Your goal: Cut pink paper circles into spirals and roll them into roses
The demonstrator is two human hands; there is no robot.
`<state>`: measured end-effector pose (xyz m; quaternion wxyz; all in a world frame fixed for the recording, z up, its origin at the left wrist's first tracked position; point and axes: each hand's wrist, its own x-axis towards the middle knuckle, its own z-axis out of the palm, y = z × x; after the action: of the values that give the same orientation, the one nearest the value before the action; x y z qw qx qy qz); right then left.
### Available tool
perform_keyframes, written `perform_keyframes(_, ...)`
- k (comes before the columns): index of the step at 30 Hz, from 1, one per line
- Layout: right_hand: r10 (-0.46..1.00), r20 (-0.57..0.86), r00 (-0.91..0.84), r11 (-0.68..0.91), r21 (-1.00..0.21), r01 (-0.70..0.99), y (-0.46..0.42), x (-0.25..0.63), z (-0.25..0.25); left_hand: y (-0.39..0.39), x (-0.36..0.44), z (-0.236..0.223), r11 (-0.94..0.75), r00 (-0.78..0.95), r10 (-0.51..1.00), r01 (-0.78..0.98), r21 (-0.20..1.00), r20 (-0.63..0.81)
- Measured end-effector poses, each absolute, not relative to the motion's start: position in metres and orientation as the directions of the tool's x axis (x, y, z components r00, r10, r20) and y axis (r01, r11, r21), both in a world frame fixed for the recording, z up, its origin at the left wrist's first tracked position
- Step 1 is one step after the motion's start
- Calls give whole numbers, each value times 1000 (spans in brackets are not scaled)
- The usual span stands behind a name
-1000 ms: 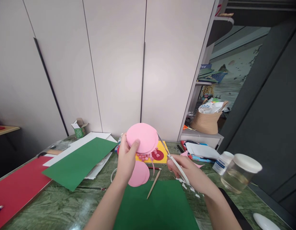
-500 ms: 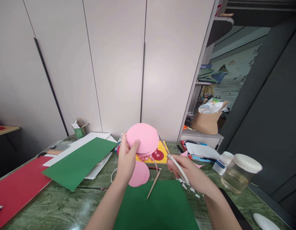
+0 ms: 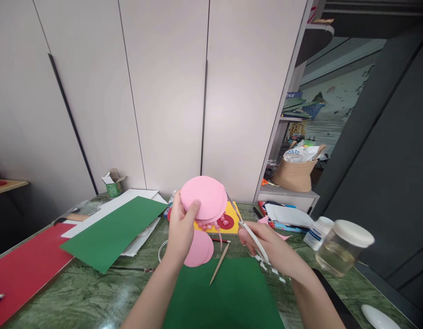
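Pink paper circles (image 3: pixel 203 196), overlapping one another, are pinched in my left hand (image 3: pixel 182 224), thumb on the front face. My right hand (image 3: pixel 257 237) is closed around white-handled scissors (image 3: pixel 247 228), whose blades reach the circles' right edge. From the lower edge of the held paper a thin pink strip (image 3: pixel 220 240) dangles. Below lie more pink paper circles (image 3: pixel 198 249) on the table. Behind the hands, small pink rolled pieces (image 3: pixel 225 221) rest on a yellow sheet (image 3: pixel 235 210) that bears a red circle. A pointed wooden stick (image 3: pixel 219 264) lies partly over a green sheet (image 3: pixel 221 297).
Red board (image 3: pixel 29 269), green paper (image 3: pixel 115 228) and white sheets spread at left, near a small open box (image 3: pixel 113 183). On the right stand a lidded jar (image 3: pixel 341 251) and a white bottle (image 3: pixel 319 230). White scraps (image 3: pixel 275 271) lie by my right wrist.
The hanging pink strip has shifted slightly left and hangs a little lower. Both hands, the circles and the scissors stay almost in place.
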<state>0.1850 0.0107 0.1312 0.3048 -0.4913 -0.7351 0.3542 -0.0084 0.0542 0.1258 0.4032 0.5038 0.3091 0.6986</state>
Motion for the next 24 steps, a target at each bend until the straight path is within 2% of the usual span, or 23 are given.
perform_keyframes(24,941,107,-322,263,-829,493,10,182,133,54,-9,124,-476,-142,879,-212,854,455)
